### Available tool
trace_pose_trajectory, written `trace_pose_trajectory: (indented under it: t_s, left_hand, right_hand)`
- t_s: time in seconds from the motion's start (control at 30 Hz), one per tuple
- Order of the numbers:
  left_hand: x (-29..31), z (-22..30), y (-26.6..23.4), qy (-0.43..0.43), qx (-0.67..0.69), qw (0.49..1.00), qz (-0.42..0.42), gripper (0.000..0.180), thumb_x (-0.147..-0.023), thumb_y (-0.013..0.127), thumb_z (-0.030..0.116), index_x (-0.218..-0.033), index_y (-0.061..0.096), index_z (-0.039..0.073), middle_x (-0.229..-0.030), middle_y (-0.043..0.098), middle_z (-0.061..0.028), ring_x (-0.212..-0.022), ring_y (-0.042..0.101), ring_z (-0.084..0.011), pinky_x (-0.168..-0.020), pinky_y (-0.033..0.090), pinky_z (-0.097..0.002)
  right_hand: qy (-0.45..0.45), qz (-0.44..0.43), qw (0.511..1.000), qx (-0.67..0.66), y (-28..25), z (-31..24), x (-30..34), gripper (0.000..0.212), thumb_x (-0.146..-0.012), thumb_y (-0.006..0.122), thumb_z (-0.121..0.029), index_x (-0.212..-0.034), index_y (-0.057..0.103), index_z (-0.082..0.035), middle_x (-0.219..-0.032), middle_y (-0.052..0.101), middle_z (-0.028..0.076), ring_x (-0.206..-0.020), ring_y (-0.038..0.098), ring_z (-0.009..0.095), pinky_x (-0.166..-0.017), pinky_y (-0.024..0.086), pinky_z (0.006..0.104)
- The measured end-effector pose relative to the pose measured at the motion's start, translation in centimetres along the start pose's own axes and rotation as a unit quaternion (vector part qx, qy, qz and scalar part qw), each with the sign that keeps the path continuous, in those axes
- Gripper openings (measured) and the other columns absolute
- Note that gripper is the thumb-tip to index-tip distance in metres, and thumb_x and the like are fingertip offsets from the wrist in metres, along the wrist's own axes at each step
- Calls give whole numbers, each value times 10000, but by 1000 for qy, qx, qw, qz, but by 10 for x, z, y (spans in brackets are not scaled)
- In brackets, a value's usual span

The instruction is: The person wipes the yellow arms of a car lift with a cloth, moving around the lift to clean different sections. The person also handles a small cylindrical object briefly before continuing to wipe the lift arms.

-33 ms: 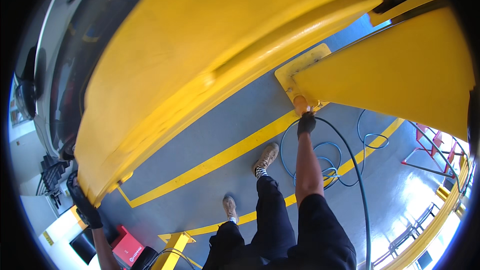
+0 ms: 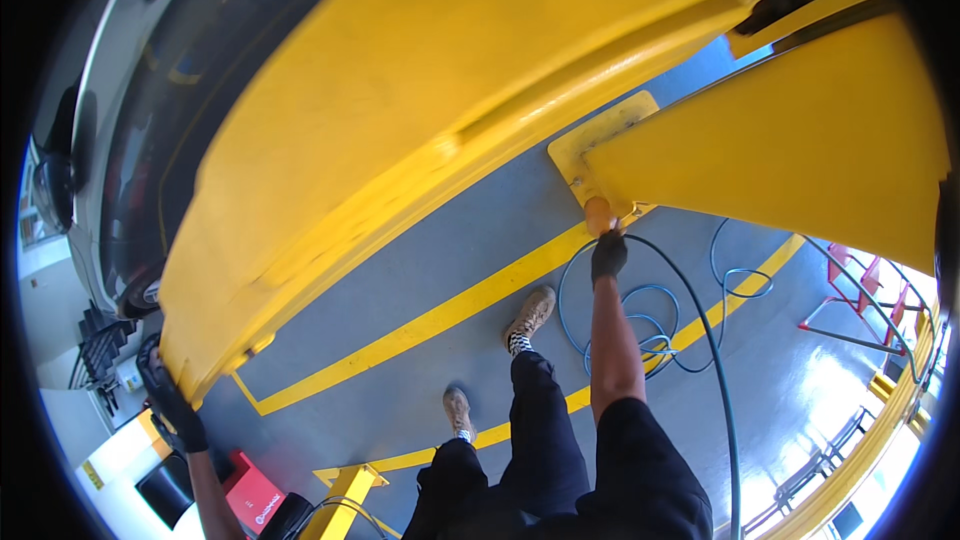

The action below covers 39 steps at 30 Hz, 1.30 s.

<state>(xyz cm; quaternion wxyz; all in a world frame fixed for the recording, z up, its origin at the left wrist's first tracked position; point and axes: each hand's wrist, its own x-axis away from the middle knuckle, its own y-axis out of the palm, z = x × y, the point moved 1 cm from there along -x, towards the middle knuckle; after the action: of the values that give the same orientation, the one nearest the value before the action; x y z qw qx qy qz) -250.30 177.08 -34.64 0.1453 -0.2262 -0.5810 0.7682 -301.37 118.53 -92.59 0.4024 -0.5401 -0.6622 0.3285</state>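
Note:
A large yellow metal panel (image 2: 400, 130) fills the upper part of the view. My left hand (image 2: 172, 402), in a black glove, lies at its lower left end, the fingers against the edge and partly hidden. My right hand (image 2: 609, 253), in a dark glove with bare fingertips, is closed beside the lower corner of a yellow column (image 2: 770, 140) on its base plate (image 2: 567, 155). Just beyond those fingertips shows an orange-brown rounded piece (image 2: 598, 217). A dark teal hose (image 2: 700, 300) runs from this hand to the lower right. What the fingers grip is too small to tell.
A car (image 2: 90, 170) stands at the left. Loops of thin hose (image 2: 655, 288) lie on the grey floor (image 2: 430, 280) beside my feet. Nearby are yellow floor lines (image 2: 400, 345), a red cabinet (image 2: 250, 488), a yellow post (image 2: 345, 500) and a red metal frame (image 2: 850, 290).
The yellow panel's left end and my left hand sit slightly further right in the picture. My right hand is slightly lower, still by the column's base.

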Motion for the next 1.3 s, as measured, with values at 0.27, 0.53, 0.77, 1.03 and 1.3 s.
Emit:
trace_pose_trajectory:
  t_s: [0.27, 0.53, 0.77, 1.03, 1.3]
  left_hand:
    - [-9, 97, 38, 166, 225, 959, -45, 467, -1039, 680, 170, -1480, 623, 27, -1581, 596, -181, -1507, 540, -341, -1272, 392, -467]
    - [104, 211, 60, 287, 389, 876, 0, 622, -837, 857, 348, -1379, 683, 95, -1283, 717, -156, -1225, 679, -364, -1079, 524, -490]
    - [217, 268, 50, 280, 344, 878, -181, 1205, -577, 1037, 566, -1606, 547, 175, -1439, 624, -233, -1271, 671, -428, -1052, 560, -548]
    - [219, 263, 2, 303, 439, 842, -83, 914, -633, 1028, 492, -1394, 658, 147, -1336, 760, -87, -1153, 753, -328, -995, 615, -458]
    - [218, 275, -71, 278, 526, 802, -55, 859, -693, 1008, 456, -1394, 628, 134, -1325, 733, -101, -1137, 762, -338, -973, 625, -431]
  right_hand:
    - [-191, -44, 975, -104, -271, -95, 178, 163, -1050, 647, -138, -1088, 741, -10, -975, 744, 222, -930, 665, 461, -800, 534, 532]
    - [-301, -85, 944, -102, -464, -248, 342, 139, -1019, 704, -127, -1062, 723, 4, -954, 711, 233, -868, 647, 458, -735, 511, 526]
    - [-362, -136, 920, -67, -561, -343, 448, 170, -1019, 711, -148, -1103, 745, -5, -947, 711, 204, -874, 687, 408, -771, 546, 498]
    - [-463, -122, 878, 10, -605, -401, 498, 203, -1005, 768, -141, -1154, 771, -4, -942, 735, 186, -898, 709, 350, -820, 574, 443]
    - [-487, -196, 815, -247, -607, -401, 482, 886, -870, 942, -243, -1622, 514, -56, -1572, 586, 177, -1448, 589, 372, -1275, 415, 456]
